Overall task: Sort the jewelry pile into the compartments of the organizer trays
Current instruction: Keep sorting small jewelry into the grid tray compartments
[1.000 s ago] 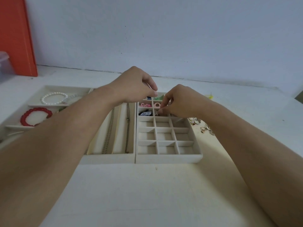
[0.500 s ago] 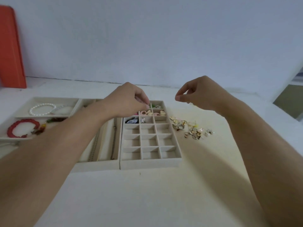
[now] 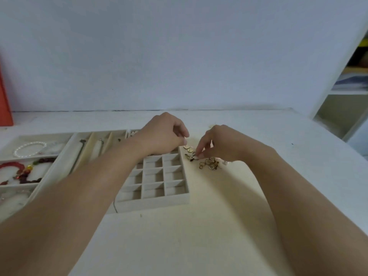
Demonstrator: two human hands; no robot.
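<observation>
At centre frame, the right hand (image 3: 219,144) is reaching into the small pile of gold-coloured metal jewelry (image 3: 207,161) lying on the white tabletop (image 3: 179,236), thumb and forefinger pinching a small piece at the pile's left edge. Just left of it, the left hand (image 3: 162,136) is hovering over the far rows of the beige velvet grid tray (image 3: 155,202), fingers curled; whether it is gripping anything cannot be told. Left of the grid tray, a long-slot beige tray (image 3: 87,148) is holding chains, and at the frame's left edge a white pearl bracelet (image 3: 27,149) and a red bead bracelet (image 3: 12,166) are sitting in separate compartments.
</observation>
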